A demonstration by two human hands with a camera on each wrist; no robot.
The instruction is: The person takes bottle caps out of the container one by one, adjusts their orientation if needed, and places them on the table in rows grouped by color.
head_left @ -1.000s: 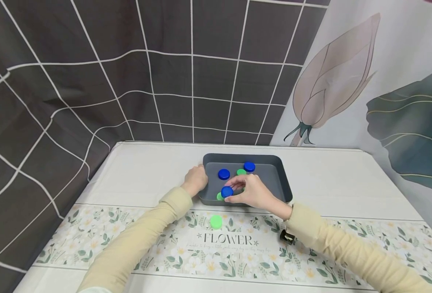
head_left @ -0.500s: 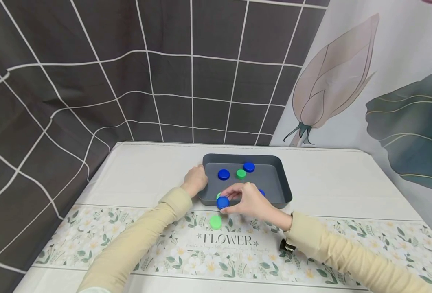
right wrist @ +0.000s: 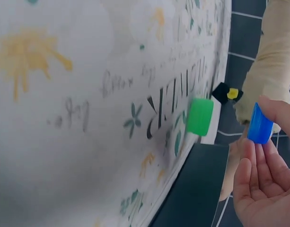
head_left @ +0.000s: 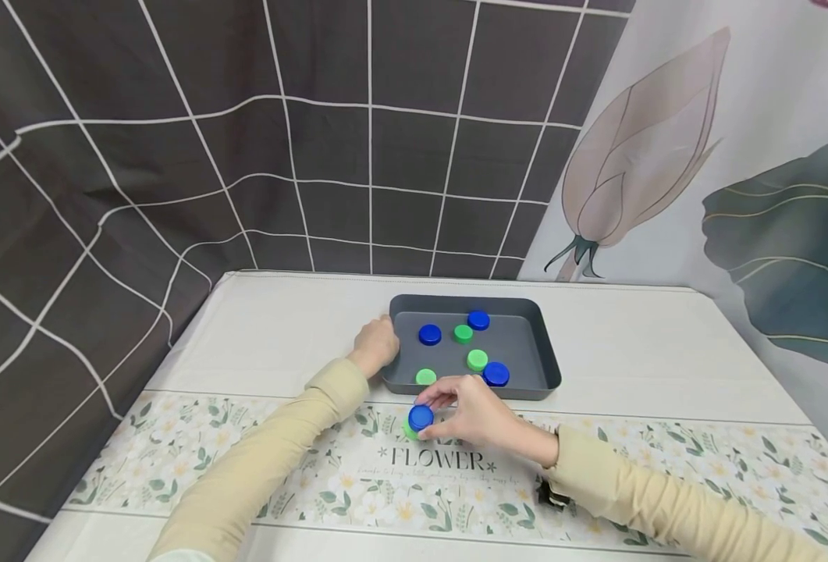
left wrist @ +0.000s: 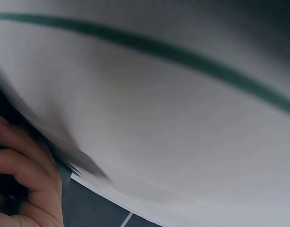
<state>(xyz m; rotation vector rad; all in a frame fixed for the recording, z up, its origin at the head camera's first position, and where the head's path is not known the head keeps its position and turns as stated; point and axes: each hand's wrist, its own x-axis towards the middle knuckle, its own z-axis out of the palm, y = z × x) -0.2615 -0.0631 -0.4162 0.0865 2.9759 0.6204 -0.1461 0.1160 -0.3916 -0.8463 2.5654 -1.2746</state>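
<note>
My right hand [head_left: 480, 414] pinches a blue bottle cap [head_left: 421, 417] between thumb and fingers, in front of the tray. Under it in the head view, a light green cap [head_left: 410, 432] on the tablecloth is mostly covered. From the right wrist, the blue cap [right wrist: 260, 125] appears held apart from the green cap [right wrist: 200, 117]. My left hand [head_left: 375, 345] grips the left wall of a dark grey rectangular tray [head_left: 551, 351]; its curled fingers [left wrist: 29, 175] show at the left wrist view's corner.
Inside the tray lie blue caps, such as one at the front right [head_left: 495, 375], and green caps, one near the middle [head_left: 477, 360]. The floral tablecloth [head_left: 301, 484] reads FLOWER. Dark gridded cloth [head_left: 329, 148] hangs behind the table.
My right hand has brought the blue cap from over the tray towards me, over the green cap on the cloth. Caps it had hidden now show. My left hand stays put.
</note>
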